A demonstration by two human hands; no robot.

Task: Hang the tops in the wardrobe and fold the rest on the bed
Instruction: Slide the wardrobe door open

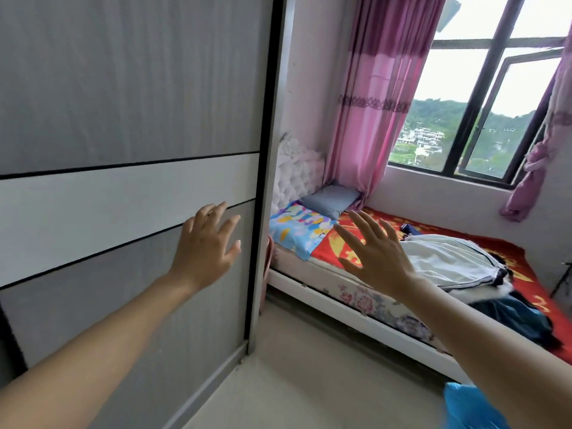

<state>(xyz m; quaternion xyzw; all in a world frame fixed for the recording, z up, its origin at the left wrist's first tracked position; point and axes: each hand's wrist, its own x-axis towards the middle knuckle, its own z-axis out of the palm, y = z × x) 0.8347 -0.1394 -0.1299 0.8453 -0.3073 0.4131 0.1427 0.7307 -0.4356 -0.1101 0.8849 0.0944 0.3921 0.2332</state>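
The wardrobe's grey sliding door point(123, 119) fills the left half of the view and covers the inside. My left hand point(207, 246) is raised in front of the door near its right edge, fingers spread, holding nothing; I cannot tell if it touches the panel. My right hand point(374, 252) is held up in the air between the wardrobe and the bed point(349, 305), fingers straight and empty. On the red bedspread lies a heap of clothes: a white garment with dark stripes point(445, 261), a black-and-white piece point(489, 292) and a dark blue one point(513, 317).
A grey pillow point(331, 199) and a colourful blue cloth point(297, 227) lie at the bed's head by the white padded headboard point(294, 171). Pink curtains point(380, 103) frame a window point(464, 119). Pale floor point(294, 382) lies between wardrobe and bed. Something bright blue point(470, 410) shows at the bottom right.
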